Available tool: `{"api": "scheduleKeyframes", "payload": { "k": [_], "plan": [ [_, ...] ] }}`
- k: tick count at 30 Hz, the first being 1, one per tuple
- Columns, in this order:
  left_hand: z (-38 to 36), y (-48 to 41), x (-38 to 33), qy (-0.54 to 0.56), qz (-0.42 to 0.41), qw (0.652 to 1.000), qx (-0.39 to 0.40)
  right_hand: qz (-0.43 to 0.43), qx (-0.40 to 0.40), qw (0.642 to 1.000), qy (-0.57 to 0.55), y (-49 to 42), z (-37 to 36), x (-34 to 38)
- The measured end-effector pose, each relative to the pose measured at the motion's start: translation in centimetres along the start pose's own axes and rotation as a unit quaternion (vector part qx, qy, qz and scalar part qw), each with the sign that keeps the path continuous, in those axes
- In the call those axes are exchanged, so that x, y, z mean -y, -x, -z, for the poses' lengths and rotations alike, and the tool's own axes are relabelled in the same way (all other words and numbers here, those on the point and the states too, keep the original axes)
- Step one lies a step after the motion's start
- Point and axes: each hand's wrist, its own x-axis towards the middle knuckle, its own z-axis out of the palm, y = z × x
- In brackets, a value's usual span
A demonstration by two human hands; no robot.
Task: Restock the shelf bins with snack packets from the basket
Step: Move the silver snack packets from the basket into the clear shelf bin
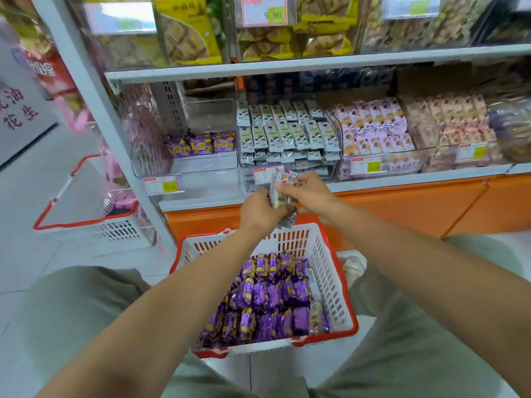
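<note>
While glossy purple packets [267,297] fill the slotted basket [329,271], left hand [260,209] and right hand [309,193] clutch crinkly pale packets [283,196]; tag [264,11] reads 9.90.

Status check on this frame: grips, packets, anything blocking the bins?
Both busy: left grip and right grip hold a bunch of pale packets above the basket. It holds purple packets. Path to middle bin clear.
</note>
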Motion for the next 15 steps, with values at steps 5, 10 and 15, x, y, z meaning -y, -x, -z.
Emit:
{"api": "scheduleKeyframes", "payload": {
  "k": [5,10,15],
  "plan": [
    [0.9,-0.3,-1.6,0.060,-0.025,0.996,0.056,0.011,-0.048,0.999,-0.017,-0.5,0.6,1.0],
    [3.1,-1.4,-2.9,0.206,-0.041,0.965,0.160,0.064,-0.109,0.992,-0.003,-1.6,2.2,3.0],
    [6.3,-4.8,-3.8,0.129,-0.070,0.989,0.013,0.128,-0.134,0.981,0.063,-4.1,3.5,7.1]
  ]
}}
